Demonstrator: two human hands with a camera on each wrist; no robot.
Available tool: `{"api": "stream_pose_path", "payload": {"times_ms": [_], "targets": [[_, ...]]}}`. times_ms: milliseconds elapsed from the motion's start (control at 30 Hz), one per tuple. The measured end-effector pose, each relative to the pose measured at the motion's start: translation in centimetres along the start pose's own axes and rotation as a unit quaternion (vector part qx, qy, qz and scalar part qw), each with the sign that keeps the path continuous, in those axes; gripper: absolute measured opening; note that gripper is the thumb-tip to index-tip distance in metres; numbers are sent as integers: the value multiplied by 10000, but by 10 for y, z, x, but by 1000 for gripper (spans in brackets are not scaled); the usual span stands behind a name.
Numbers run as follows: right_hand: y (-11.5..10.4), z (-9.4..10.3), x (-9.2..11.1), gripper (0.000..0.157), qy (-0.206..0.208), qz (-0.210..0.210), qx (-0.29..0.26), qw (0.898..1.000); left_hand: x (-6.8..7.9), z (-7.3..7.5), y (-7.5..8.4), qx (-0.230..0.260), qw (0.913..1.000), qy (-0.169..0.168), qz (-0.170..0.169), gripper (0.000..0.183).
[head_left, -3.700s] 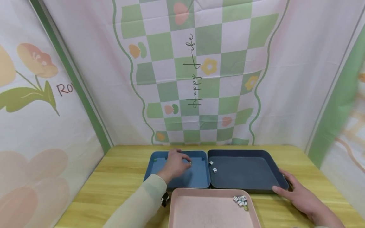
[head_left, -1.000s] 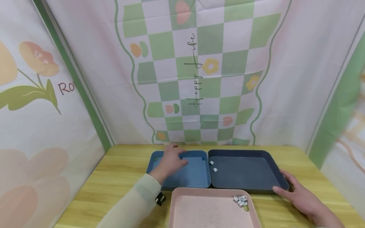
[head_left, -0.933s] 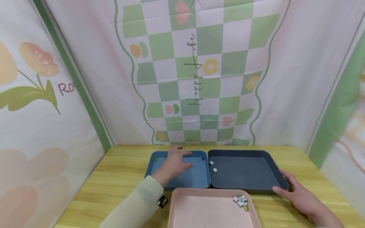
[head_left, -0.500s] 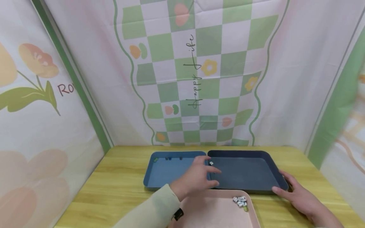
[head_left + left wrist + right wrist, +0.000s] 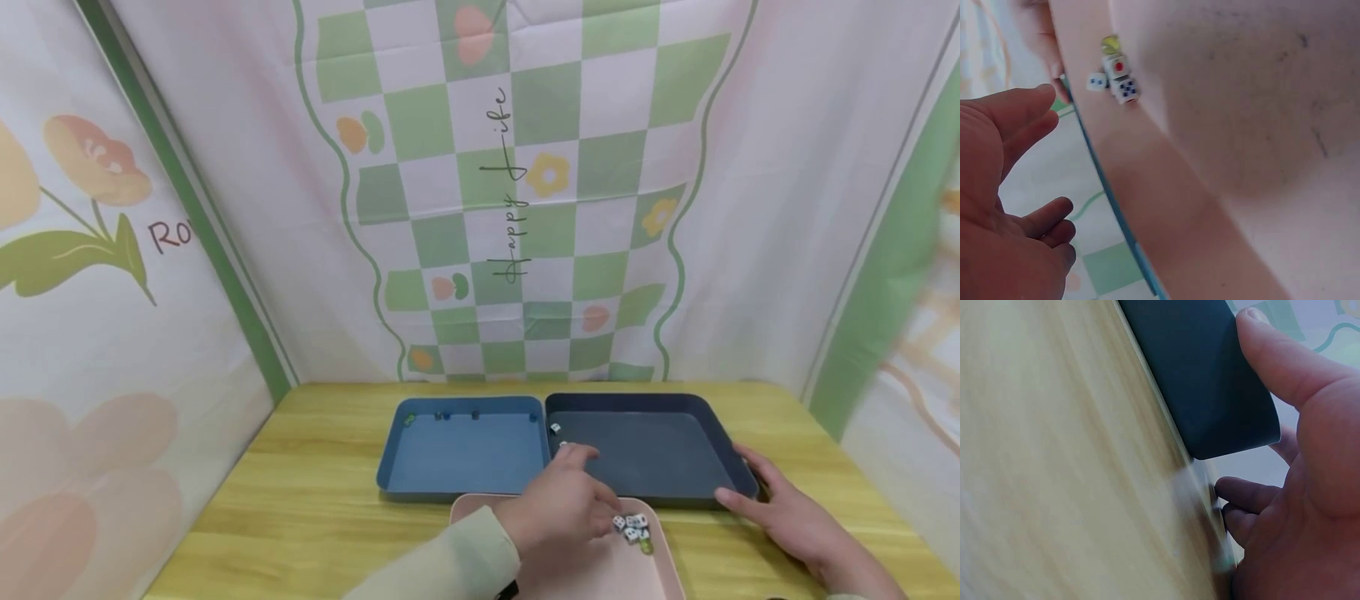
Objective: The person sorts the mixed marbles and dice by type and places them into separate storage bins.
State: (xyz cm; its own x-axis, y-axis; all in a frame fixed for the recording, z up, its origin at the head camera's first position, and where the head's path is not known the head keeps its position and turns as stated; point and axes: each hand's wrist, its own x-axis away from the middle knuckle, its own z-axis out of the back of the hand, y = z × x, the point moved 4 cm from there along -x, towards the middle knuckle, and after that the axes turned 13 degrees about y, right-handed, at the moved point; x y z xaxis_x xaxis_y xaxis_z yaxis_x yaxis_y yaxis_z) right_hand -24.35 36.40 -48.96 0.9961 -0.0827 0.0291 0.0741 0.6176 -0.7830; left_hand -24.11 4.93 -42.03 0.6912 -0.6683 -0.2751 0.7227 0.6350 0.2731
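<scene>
Left hand (image 5: 558, 507) over pink tray (image 5: 581, 577), right hand (image 5: 795, 518) against dark tray (image 5: 652, 458) (each grip spread)

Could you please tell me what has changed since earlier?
The left hand moved right and closer in, from the blue tray to over the pink tray, beside its dice. The right hand stayed at the dark tray; the trays and these dice stayed put.
</scene>
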Motion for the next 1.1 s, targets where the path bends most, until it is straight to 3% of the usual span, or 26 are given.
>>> {"api": "stream_pose_path", "payload": {"times_ms": [267, 533, 933, 1100], "targets": [[0, 0, 0, 97, -12, -2, -68, 10000, -5, -21, -2, -230, 9992, -300, 126, 24], [-2, 0, 2, 96, 36, 80, -103, 9999, -6, -35, -1, -750, 9960, -478, 37, 29], [-4, 1, 2, 94, 167, 161, -97, 9997, -7, -36, 0, -903, 9948, -476, -29, 30], [-3, 0, 2, 95, 182, 162, -130, 9996, -7, -37, 2, -1022, 9933, -547, -29, 21]]}}
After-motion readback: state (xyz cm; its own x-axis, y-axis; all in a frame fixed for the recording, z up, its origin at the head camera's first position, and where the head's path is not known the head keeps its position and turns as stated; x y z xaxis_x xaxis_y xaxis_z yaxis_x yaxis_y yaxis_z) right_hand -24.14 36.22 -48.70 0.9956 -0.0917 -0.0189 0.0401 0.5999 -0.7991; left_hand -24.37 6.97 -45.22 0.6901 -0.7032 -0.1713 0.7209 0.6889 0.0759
